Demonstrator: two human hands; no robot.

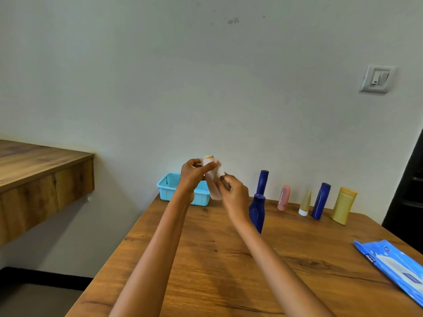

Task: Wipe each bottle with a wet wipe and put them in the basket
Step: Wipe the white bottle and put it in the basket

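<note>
Head view: A person holds a pale pink bottle (pixel 214 188) in the air above the far left part of a wooden table (pixel 229 271), both bare forearms stretched forward from the bottom edge of the frame. The left hand (pixel 194 173) curls its fingers and thumb round the bottle's upper end, just under its yellowish cap. The right hand (pixel 235 197) pinches a white wet wipe (pixel 220 170) against the bottle's side, fingers bent round it. Directly behind the hands, a light blue basket (pixel 169 186) sits at the table's far left corner, close to the wall (pixel 206 88) and to the table's left edge; what it holds cannot be told.

To the right, six bottles stand along the wall side of the table: a tall blue bottle (pixel 263 183), a squat blue bottle (pixel 257 212) in front of it and partly hidden by the right forearm, a small pink bottle (pixel 283 197), a cone-shaped tube (pixel 305 203) standing on its white cap, another blue bottle (pixel 320 201) and a yellow bottle (pixel 343 205). The last four stand apart from one another. A blue pack of wet wipes (pixel 393 268) lies at the table's right edge, running out of the frame. Bare wood stretches between the pack, the row and the near edge. A wooden shelf (pixel 41 170) juts from the wall at left, with a gap of floor between it and the table.
</note>
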